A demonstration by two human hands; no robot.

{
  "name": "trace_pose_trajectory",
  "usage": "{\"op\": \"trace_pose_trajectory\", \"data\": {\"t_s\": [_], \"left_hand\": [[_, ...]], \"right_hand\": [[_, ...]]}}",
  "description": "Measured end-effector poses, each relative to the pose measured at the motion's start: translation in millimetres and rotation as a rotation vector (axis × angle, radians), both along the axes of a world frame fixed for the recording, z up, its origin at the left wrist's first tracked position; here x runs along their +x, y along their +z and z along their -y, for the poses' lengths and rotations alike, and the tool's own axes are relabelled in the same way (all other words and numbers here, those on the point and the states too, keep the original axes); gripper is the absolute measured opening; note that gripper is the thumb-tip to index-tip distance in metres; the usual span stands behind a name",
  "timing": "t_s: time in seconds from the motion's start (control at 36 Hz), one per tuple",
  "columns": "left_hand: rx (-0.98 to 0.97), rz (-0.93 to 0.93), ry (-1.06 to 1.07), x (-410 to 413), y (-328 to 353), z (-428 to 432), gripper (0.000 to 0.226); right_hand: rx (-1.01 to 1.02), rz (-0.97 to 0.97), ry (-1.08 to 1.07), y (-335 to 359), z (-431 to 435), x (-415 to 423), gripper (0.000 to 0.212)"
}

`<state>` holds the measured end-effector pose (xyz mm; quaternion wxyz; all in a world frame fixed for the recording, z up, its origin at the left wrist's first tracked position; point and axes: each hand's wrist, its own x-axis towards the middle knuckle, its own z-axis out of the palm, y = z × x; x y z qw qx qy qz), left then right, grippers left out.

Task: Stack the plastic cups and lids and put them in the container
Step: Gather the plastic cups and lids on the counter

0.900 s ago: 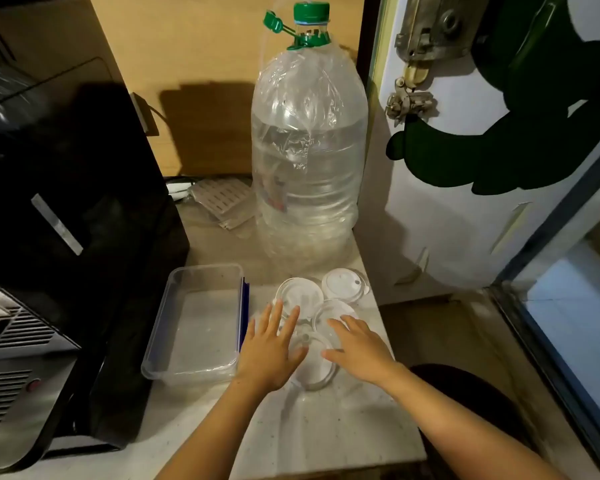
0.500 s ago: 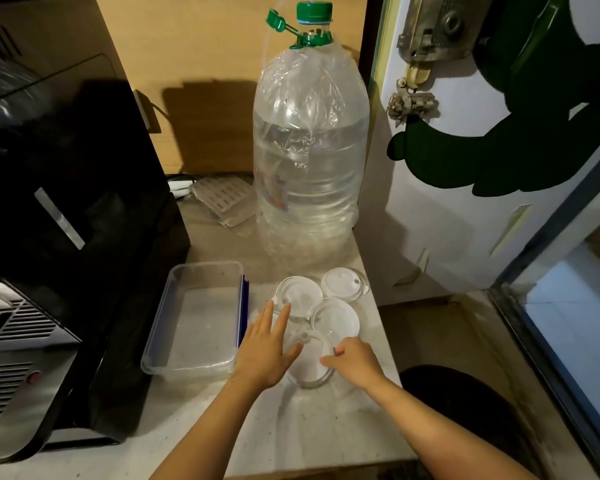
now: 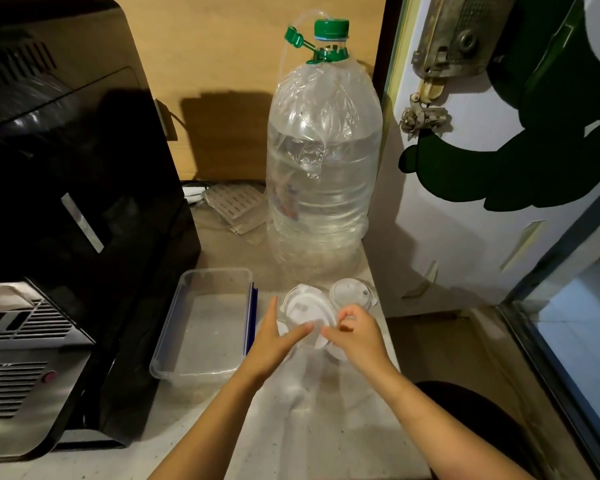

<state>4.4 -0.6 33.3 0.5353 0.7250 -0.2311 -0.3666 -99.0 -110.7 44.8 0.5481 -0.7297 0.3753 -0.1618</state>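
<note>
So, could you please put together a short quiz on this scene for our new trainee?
1. True or false: the clear container already holds stacked lids.
2. Which hand pinches the raised white lid: the left hand or the right hand?
3. What stands behind the lids: A) a kettle, B) a large water bottle with a green cap, C) a stack of plates?

Key
1. False: nothing shows inside it.
2. The right hand; its fingertips close on the lid's edge, while the left hand steadies it with an extended finger.
3. B.
</note>
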Motion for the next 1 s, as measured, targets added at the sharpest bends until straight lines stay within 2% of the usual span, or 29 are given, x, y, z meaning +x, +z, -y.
{"op": "trace_pose_trajectory", "data": {"t_s": [0.11,0.17,0.22,0.33,0.44,0.58,0.69,0.78,0.86,0.94,1.0], "left_hand": [[-0.191,-0.3,0.011,6.5,9.0,4.7,0.111],[-0.331,-0.407,-0.028,8.5,12.1,8.2,0.117],[-0.426,-0.425,-0.073,9.2,15.1,12.6,0.114],[-0.496,-0.512,-0.034,11.2,22.1,15.0,0.13],[-0.508,-0.629,-0.032,16.3,22.7,15.5,0.109],[-0.5,-0.692,-0.021,23.7,17.9,13.2,0.112],[-0.507,-0.713,0.003,28.4,13.4,10.6,0.113],[-0.533,-0.711,-0.015,33.5,11.7,8.2,0.105],[-0.529,-0.679,-0.014,37.4,15.1,3.9,0.106],[-0.531,-0.716,0.044,43.8,15.2,0.4,0.117],[-0.521,-0.722,0.047,47.2,17.4,-1.3,0.117]], "right_hand": [[-0.208,0.171,0.03,22.6,-3.1,9.7,0.034],[-0.336,0.182,0.061,29.6,-6.8,13.1,0.027],[-0.493,0.183,0.101,33.0,-11.8,15.4,0.012],[-0.835,0.246,0.173,25.0,-18.5,21.9,0.018],[-0.952,0.264,0.238,22.9,-23.7,27.5,0.009],[-0.954,0.264,0.278,19.8,-27.9,32.7,0.014],[-0.86,0.262,0.378,18.7,-27.6,33.5,0.018],[-0.77,0.252,0.448,25.9,-22.4,32.2,0.031],[-0.715,0.261,0.385,31.6,-5.2,30.0,0.04],[-0.565,0.121,0.262,30.4,30.1,35.3,0.037],[-0.467,-0.029,0.215,21.2,59.3,41.4,0.043]]}}
